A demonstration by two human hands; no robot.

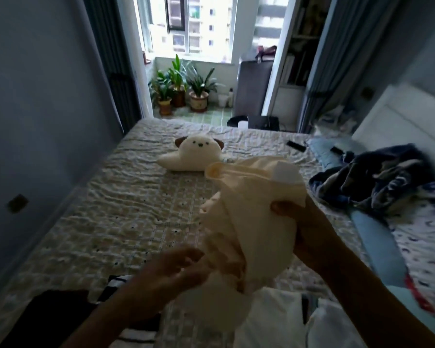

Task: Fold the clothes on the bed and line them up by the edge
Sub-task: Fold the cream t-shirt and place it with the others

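Bedroom, seen from the head view: quilted bed (116,212) running toward a bright window, potted plants (181,89) beyond its far end, a plush toy (196,156) lying mid-bed. Cream garment (249,222) held up off the bed, bunched and unfolded. Right hand (309,229) closed on its upper part, thumb pinching the cloth. Left hand (176,270) just below, fingers spread and blurred, touching the lower folds; cannot tell whether the grip has closed on any cloth. Dark garment (50,315) and striped garment (121,282) lying near the close edge, white clothes (281,320) under the forearms; hard to say which are folded. Dark blue heap (377,177) loose on the right. Judged early to midway: this piece not yet folded, no clear row visible. Near edge cut off by the frame.
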